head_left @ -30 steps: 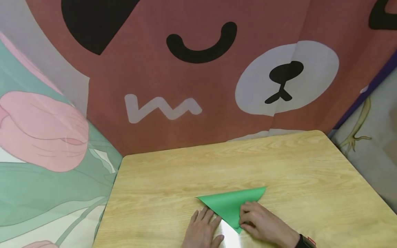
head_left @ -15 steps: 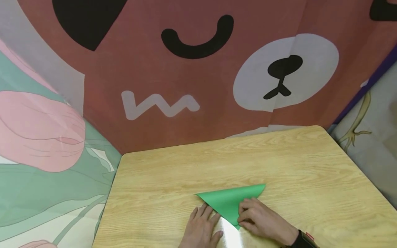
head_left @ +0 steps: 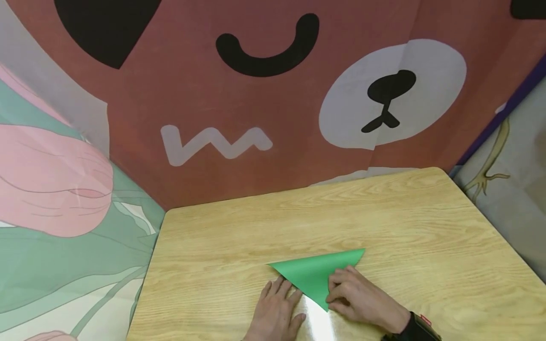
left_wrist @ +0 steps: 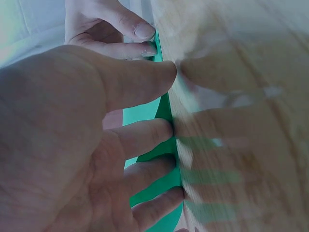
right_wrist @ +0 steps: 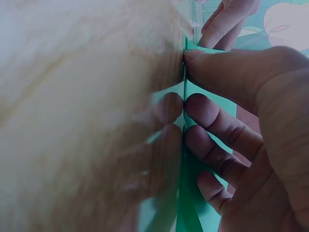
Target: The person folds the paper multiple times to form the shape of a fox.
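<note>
A green sheet of paper point(head_left: 313, 274), folded into a triangle, lies on the wooden table with its long rounded fold at the far side and a corner toward me. My left hand point(head_left: 273, 312) rests beside its left edge, fingers stretched out and fingertips touching the edge. In the left wrist view the green paper point(left_wrist: 166, 193) shows behind those fingers. My right hand point(head_left: 358, 298) has curled fingers and pinches the right edge close to the near corner. The right wrist view has its thumb point(right_wrist: 217, 70) low at the paper's edge, fingertips beside it.
The pale wooden table point(head_left: 222, 237) spreads out around the paper, glossy with a bright reflection between the hands. A printed bear-face cloth point(head_left: 239, 109) hangs behind its far edge. Patterned cloth point(head_left: 64, 189) also borders the left side. A black band point(head_left: 414, 327) circles the right wrist.
The head view has tilted slightly, so the wall, table and paper all sit higher in the picture. Both hands keep nearly the same place on the paper.
</note>
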The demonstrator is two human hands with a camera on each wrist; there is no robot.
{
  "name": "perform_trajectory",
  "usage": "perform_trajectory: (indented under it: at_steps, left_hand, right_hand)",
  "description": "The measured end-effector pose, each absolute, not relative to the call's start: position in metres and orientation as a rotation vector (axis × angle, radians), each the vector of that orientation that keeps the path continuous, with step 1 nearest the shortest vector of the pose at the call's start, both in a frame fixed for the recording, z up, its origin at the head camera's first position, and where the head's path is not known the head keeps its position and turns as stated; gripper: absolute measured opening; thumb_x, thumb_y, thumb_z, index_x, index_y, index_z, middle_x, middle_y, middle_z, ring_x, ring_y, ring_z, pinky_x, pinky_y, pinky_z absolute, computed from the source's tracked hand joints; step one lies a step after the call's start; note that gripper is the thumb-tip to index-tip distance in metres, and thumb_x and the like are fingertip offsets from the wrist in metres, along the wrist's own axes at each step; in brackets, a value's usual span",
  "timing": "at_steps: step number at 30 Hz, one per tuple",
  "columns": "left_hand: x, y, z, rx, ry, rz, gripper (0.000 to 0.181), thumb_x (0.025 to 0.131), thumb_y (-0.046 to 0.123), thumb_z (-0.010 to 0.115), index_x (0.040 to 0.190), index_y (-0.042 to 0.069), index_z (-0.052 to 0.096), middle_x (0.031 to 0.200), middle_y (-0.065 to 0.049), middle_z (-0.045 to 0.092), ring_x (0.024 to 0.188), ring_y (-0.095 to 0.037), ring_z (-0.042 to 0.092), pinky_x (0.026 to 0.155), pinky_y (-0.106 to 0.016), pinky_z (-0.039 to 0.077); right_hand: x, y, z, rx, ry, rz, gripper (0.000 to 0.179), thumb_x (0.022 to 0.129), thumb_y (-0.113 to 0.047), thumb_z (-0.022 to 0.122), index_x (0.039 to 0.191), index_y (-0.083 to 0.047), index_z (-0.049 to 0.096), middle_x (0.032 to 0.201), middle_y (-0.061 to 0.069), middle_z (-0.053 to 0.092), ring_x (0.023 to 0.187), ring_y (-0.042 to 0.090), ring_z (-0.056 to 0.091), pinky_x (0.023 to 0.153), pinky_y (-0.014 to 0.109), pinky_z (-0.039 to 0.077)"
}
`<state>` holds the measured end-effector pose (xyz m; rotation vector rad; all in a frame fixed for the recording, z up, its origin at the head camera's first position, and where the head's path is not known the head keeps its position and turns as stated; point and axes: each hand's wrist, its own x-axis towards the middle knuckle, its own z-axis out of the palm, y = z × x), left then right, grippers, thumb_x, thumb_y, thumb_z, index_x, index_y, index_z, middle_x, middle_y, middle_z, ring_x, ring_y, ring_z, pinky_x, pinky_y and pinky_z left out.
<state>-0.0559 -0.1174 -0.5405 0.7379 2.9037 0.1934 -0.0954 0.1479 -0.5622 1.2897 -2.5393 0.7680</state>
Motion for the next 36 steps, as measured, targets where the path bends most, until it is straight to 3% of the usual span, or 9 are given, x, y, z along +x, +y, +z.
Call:
perform_trajectory:
  at_steps: [5,25,36]
  left_hand:
    - [-0.0559,-0.1180,-0.5427,0.720,2.873,0.235,0.070,0.096,0.048,0.070,0.159,0.038,0.043,0.167,0.004,0.039,0.151,-0.029,0.041,0.116,-0.061,0.043]
    - [-0.0565,-0.1176,-0.5422,0.727,2.890,0.246,0.066,0.094,0.048,0.072,0.155,0.036,0.050,0.166,0.002,0.042,0.151,-0.029,0.042,0.114,-0.061,0.045]
    - [-0.0561,-0.1175,-0.5401,0.702,2.874,0.237,0.062,0.096,0.048,0.069,0.154,0.033,0.052,0.167,0.000,0.041,0.152,-0.030,0.041,0.117,-0.060,0.043]
  right_hand:
    - [-0.0928,0.1484,-0.5608,1.287,-2.546,0.774,0.014,0.076,-0.031,0.092,0.086,-0.034,0.084,0.083,-0.023,0.050,0.080,-0.005,0.036,0.079,0.016,0.023]
    - [-0.0927,0.1527,-0.5617,1.281,-2.528,0.754,0.018,0.074,-0.033,0.092,0.091,-0.033,0.085,0.080,-0.025,0.041,0.079,-0.006,0.031,0.079,0.014,0.022]
    - [-0.0947,0.1533,-0.5637,1.306,-2.475,0.748,0.018,0.073,-0.033,0.092,0.090,-0.032,0.085,0.078,-0.024,0.045,0.078,-0.007,0.035,0.080,0.013,0.021]
